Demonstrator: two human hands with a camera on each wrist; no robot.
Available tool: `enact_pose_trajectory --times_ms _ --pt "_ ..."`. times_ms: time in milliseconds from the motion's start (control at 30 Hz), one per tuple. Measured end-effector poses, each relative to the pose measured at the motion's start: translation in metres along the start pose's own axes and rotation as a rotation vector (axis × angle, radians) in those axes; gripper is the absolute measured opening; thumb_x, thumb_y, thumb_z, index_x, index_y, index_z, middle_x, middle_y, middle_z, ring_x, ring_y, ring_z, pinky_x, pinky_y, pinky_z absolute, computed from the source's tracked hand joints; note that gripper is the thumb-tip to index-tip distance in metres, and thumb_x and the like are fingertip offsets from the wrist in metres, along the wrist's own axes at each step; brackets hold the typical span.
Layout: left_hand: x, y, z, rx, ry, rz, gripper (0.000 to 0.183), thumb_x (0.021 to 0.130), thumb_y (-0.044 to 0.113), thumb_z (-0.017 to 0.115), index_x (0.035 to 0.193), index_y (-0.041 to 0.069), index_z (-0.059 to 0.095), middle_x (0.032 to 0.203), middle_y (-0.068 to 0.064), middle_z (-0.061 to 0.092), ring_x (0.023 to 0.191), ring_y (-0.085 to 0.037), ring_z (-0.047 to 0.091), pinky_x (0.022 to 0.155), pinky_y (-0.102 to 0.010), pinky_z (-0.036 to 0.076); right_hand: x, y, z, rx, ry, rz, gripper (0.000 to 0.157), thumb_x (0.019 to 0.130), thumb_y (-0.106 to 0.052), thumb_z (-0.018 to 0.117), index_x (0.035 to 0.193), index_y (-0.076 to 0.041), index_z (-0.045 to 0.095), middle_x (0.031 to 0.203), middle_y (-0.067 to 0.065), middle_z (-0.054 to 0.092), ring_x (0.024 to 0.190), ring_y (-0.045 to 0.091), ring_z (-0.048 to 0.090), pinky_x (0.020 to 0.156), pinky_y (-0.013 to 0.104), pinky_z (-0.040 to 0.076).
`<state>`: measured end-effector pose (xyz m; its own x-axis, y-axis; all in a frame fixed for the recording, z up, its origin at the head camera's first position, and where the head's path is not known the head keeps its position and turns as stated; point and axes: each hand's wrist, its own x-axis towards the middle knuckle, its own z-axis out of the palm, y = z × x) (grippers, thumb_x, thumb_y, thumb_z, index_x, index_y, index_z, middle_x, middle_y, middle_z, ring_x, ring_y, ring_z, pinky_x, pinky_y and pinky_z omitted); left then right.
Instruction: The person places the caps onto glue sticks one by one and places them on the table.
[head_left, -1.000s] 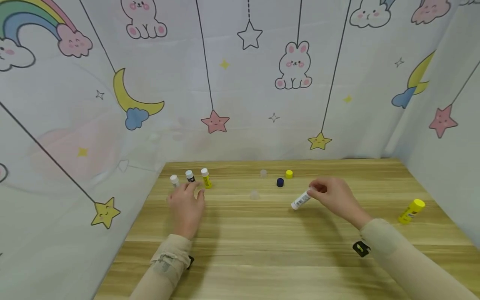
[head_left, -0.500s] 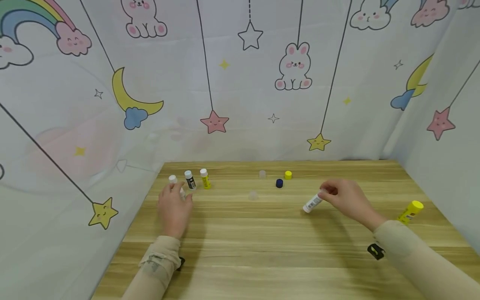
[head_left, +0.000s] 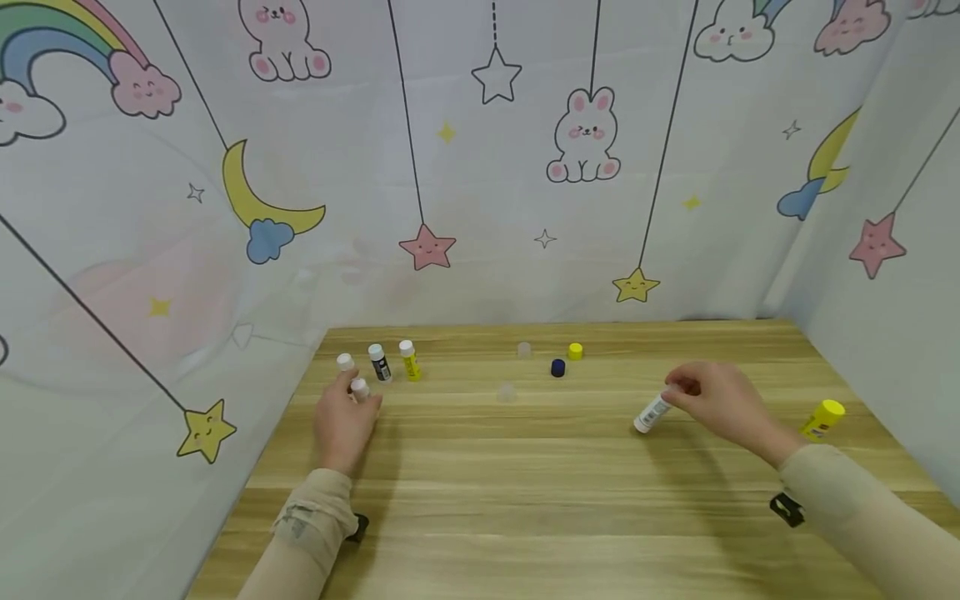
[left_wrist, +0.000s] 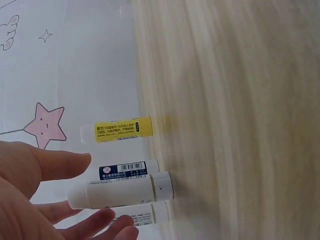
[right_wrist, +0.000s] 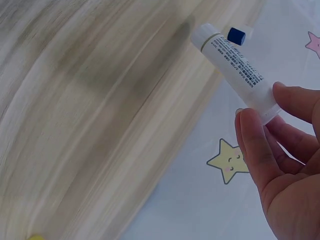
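Note:
My left hand [head_left: 343,429] is around a white glue stick [head_left: 361,389] that stands upright at the table's left. In the left wrist view the thumb is apart from this stick, and the other fingers extend past its far side. Just behind stand another white glue stick [head_left: 345,362], a navy-labelled glue stick [head_left: 380,364] and a yellow glue stick [head_left: 410,362]. On the right side, my right hand [head_left: 720,407] pinches one end of a white glue stick [right_wrist: 232,65] between thumb and fingers, holding it tilted above the table.
A bigger yellow glue stick [head_left: 823,418] stands at the right, near the right forearm. Loose caps lie toward the back: a yellow cap [head_left: 575,352], a navy cap [head_left: 558,368] and two pale translucent ones. A printed curtain [head_left: 480,183] hangs behind the wooden table [head_left: 510,500].
My left hand has shifted left and slightly toward me, from the back row of sticks to the nearer white one. The right hand has carried its glue stick rightward.

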<state>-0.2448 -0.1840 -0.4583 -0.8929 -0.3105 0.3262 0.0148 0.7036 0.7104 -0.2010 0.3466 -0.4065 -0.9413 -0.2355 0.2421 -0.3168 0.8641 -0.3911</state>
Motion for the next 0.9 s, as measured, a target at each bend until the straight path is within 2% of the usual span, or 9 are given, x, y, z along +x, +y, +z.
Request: enact_pose_trajectory --times_ms 233,400,733,900 --pt "0.002 -0.009 0.002 -0.088 -0.059 -0.084 0.045 0.084 0.012 0.080 0.124 -0.002 0.064 0.109 -0.025 0.069 0.100 -0.037 0.065 0.086 -0.051 0.048 -0.011 0.010 -0.016 -0.036 -0.008 0.012 0.022 0.090 -0.020 0.078 0.103 -0.003 0.074 0.084 -0.005 0.068 0.076 0.012 0.062 0.066 0.035 0.052" --pt "0.000 -0.012 0.000 -0.094 -0.083 -0.118 0.035 0.083 0.012 0.080 0.113 -0.002 0.067 0.099 -0.023 0.071 0.091 -0.036 0.066 0.080 -0.048 0.046 -0.015 0.018 -0.026 -0.076 -0.008 0.017 0.023 0.091 -0.022 0.077 0.104 -0.003 0.074 0.083 -0.006 0.068 0.074 0.012 0.061 0.065 0.035 0.052" --pt "0.004 -0.022 0.003 -0.106 -0.124 -0.170 0.039 0.086 0.015 0.078 0.118 -0.004 0.066 0.106 -0.025 0.071 0.097 -0.037 0.066 0.084 -0.049 0.047 -0.027 0.030 -0.037 -0.122 0.018 0.010 0.023 0.089 -0.021 0.079 0.101 -0.001 0.075 0.080 -0.008 0.066 0.072 0.010 0.061 0.064 0.036 0.052" --pt "0.006 -0.026 0.003 -0.085 -0.131 -0.151 0.037 0.087 0.015 0.079 0.117 -0.004 0.068 0.106 -0.023 0.071 0.098 -0.036 0.066 0.086 -0.049 0.046 -0.032 0.034 -0.042 -0.139 0.000 0.028 0.023 0.089 -0.020 0.078 0.101 -0.001 0.075 0.081 -0.008 0.067 0.074 0.011 0.063 0.064 0.036 0.052"
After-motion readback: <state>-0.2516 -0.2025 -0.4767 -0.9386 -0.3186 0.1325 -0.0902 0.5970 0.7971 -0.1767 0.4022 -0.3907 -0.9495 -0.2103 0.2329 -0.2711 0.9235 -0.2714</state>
